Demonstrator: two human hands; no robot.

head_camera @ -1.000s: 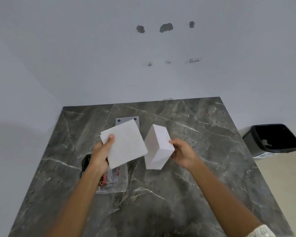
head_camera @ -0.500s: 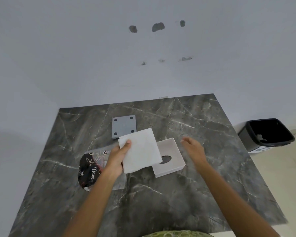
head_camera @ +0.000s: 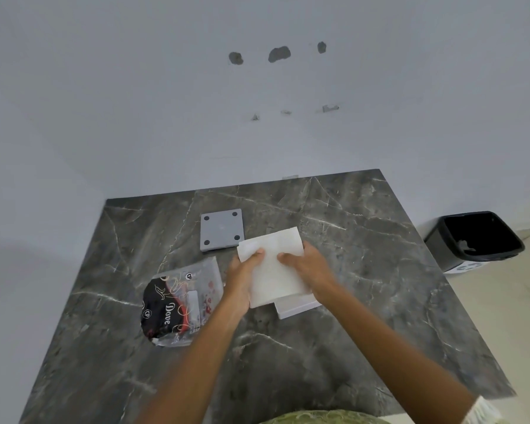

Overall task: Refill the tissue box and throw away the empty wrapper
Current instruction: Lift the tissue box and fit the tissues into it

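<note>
A white stack of tissues [head_camera: 273,267] is held flat above the table between my left hand [head_camera: 242,276] on its left edge and my right hand [head_camera: 311,270] on its right edge. Under the stack lies the white tissue box [head_camera: 297,307]; only its near corner shows and its opening is hidden. The grey bottom lid [head_camera: 222,229] of the box, with a black dot at each corner, lies flat behind the stack. The clear and black printed wrapper [head_camera: 181,304] lies flat to the left of my left hand.
The dark marble table [head_camera: 364,270] stands against a white wall. A black waste bin [head_camera: 478,240] with a scrap in it stands on the floor beyond the table's right edge.
My right hand let go of the box, which now lies on the table. The tissue stack moved right over the box, and my right hand took hold of its right edge.
</note>
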